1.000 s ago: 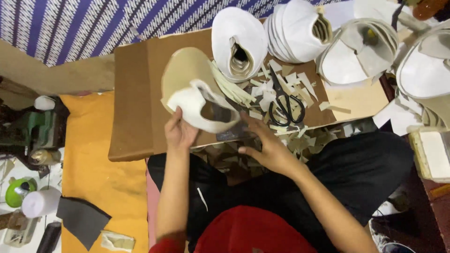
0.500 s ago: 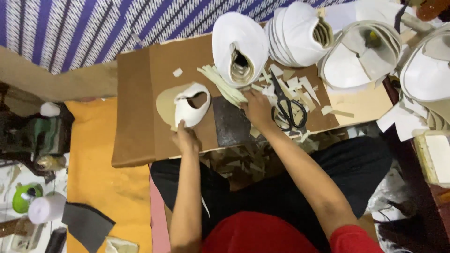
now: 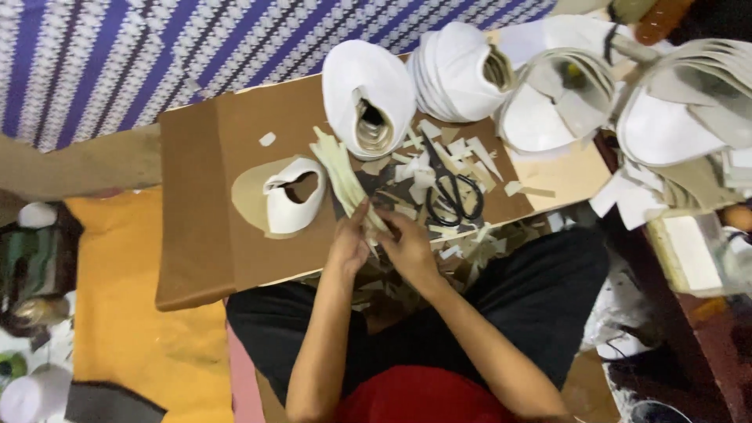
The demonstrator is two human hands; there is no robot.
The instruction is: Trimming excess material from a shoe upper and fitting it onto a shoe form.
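Frame centre: left hand [image 3: 350, 244] and right hand [image 3: 407, 249], both grips pinched on pale strips [image 3: 345, 176] over the brown board [image 3: 204, 235], black scissors [image 3: 450, 196] just right.

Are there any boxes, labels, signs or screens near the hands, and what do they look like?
No labels, signs or screens show.
Open box: right edge beside the board, rectangular, pale cream and white.
Bottle: top right corner, rounded, orange-brown.

A brown board [image 3: 196, 258] lies over orange floor covering [image 3: 125, 337], beside blue-striped cloth [image 3: 117, 55].
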